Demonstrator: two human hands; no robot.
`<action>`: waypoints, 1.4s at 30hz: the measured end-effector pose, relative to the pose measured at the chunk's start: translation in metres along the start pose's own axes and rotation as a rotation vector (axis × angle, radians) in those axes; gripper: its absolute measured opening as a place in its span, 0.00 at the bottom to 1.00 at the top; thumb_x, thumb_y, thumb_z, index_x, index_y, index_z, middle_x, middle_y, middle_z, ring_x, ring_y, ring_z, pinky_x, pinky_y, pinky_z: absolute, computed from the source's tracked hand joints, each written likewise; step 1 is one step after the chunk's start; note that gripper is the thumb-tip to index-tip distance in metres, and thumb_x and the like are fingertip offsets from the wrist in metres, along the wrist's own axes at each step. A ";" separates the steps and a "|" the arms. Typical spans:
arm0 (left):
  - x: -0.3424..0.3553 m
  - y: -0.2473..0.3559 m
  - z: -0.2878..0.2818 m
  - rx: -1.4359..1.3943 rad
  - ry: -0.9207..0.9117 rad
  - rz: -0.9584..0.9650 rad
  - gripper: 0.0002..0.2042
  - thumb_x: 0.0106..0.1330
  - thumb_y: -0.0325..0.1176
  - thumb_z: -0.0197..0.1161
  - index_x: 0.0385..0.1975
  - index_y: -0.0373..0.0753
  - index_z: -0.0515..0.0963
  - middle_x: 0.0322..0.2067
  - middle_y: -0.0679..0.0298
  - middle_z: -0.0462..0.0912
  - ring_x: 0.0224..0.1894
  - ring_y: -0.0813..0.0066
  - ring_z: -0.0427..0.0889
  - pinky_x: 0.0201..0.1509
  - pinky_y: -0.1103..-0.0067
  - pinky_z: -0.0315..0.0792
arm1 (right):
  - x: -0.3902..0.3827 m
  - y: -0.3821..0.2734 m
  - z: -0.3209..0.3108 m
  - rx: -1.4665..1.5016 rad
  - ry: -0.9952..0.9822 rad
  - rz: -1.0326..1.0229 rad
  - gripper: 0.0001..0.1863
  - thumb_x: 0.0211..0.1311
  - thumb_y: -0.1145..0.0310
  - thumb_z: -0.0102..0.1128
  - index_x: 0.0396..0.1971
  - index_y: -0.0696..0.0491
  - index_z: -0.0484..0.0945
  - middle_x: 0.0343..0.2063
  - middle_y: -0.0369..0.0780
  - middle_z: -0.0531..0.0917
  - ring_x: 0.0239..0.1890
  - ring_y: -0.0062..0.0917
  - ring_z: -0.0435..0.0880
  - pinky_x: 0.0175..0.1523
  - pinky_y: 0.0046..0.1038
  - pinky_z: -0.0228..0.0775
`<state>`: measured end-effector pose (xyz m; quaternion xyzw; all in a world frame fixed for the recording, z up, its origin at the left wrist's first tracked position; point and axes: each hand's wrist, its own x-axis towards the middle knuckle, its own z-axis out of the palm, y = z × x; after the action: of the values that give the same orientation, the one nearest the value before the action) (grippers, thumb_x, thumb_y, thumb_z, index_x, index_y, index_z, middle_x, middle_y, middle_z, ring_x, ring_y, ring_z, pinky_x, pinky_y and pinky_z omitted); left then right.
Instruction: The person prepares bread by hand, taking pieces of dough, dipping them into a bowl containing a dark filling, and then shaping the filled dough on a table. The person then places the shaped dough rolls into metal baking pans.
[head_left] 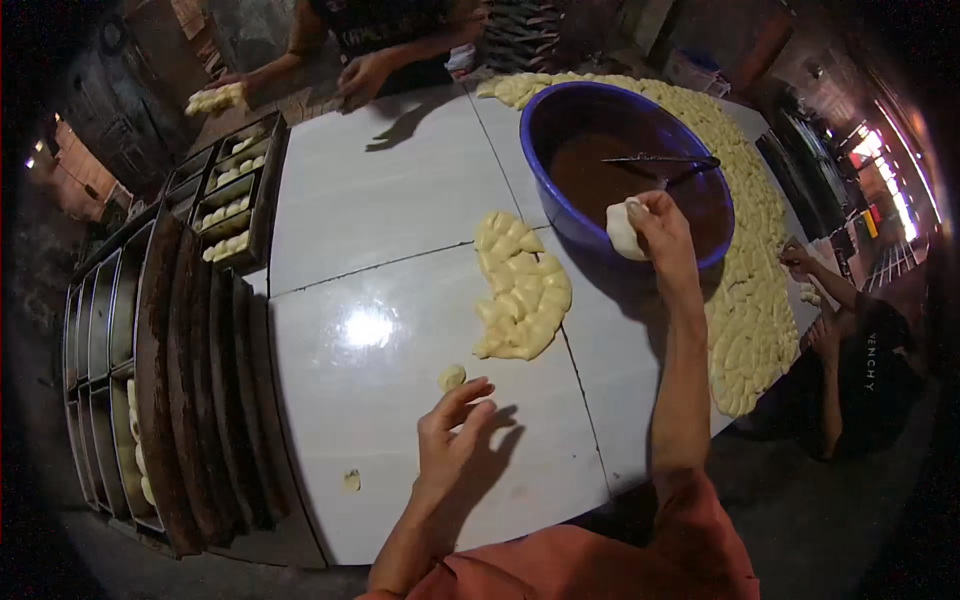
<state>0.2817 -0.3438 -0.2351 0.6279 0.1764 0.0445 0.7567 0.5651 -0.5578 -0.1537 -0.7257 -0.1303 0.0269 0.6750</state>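
The right hand [660, 225] is closed around a pale dough piece [622, 230] at the near rim of the blue bowl [560, 215] of brown filling, while the left hand [450, 435] hovers with fingers spread and empty above the white table [370, 210], near a small dough bit [451, 377].

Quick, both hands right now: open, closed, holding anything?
Left hand: open, empty, fingers spread over the white table near a small dough piece.
Right hand: closed on a dough ball at the blue bowl rim.
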 end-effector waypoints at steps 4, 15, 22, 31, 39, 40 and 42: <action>-0.001 0.002 -0.008 0.049 0.089 0.062 0.15 0.71 0.25 0.61 0.56 0.28 0.76 0.50 0.51 0.83 0.48 0.66 0.85 0.53 0.73 0.80 | 0.069 0.043 -0.034 -0.642 -0.139 0.062 0.12 0.66 0.61 0.60 0.39 0.55 0.77 0.31 0.38 0.83 0.35 0.22 0.81 0.41 0.27 0.73; -0.013 0.010 -0.007 0.178 0.001 -0.128 0.15 0.72 0.30 0.62 0.55 0.31 0.78 0.48 0.54 0.86 0.49 0.69 0.85 0.54 0.73 0.79 | 0.073 0.039 -0.037 -0.664 -0.520 0.228 0.11 0.63 0.64 0.61 0.39 0.55 0.79 0.35 0.39 0.83 0.39 0.24 0.81 0.46 0.31 0.73; 0.021 0.021 0.023 -0.012 -0.072 -0.050 0.17 0.74 0.34 0.61 0.56 0.30 0.77 0.52 0.55 0.83 0.51 0.68 0.84 0.54 0.72 0.79 | 0.004 -0.002 0.025 0.241 -0.136 0.175 0.11 0.72 0.61 0.61 0.44 0.51 0.74 0.30 0.34 0.80 0.31 0.14 0.82 0.36 0.18 0.75; 0.042 0.019 0.026 -0.611 -0.038 -0.166 0.21 0.75 0.44 0.58 0.57 0.34 0.74 0.51 0.55 0.81 0.51 0.67 0.81 0.58 0.68 0.76 | -0.116 0.035 0.118 0.709 -0.278 0.348 0.09 0.74 0.71 0.54 0.49 0.54 0.70 0.42 0.37 0.81 0.41 0.19 0.84 0.45 0.22 0.80; 0.017 0.003 -0.025 -0.624 0.275 -0.080 0.13 0.69 0.29 0.65 0.48 0.28 0.79 0.40 0.53 0.85 0.39 0.66 0.86 0.39 0.70 0.84 | -0.186 0.026 0.174 -0.041 -0.331 -0.090 0.29 0.58 0.79 0.68 0.60 0.52 0.72 0.60 0.44 0.71 0.59 0.30 0.76 0.61 0.30 0.75; 0.012 0.007 -0.022 -0.614 0.272 -0.075 0.13 0.69 0.30 0.66 0.50 0.29 0.81 0.40 0.56 0.86 0.40 0.72 0.85 0.41 0.76 0.82 | -0.190 0.033 0.178 -0.179 -0.292 -0.229 0.25 0.59 0.79 0.67 0.57 0.53 0.76 0.58 0.44 0.73 0.57 0.29 0.77 0.59 0.29 0.76; 0.009 0.008 -0.022 -0.602 0.278 -0.072 0.14 0.69 0.30 0.67 0.51 0.31 0.83 0.39 0.58 0.87 0.41 0.78 0.84 0.42 0.82 0.79 | -0.193 0.044 0.184 -0.213 -0.253 -0.277 0.18 0.61 0.79 0.66 0.52 0.54 0.80 0.55 0.43 0.76 0.53 0.27 0.78 0.56 0.29 0.76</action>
<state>0.2843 -0.3193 -0.2324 0.3576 0.2792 0.1531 0.8779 0.3462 -0.4249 -0.2396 -0.7589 -0.3146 0.0110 0.5700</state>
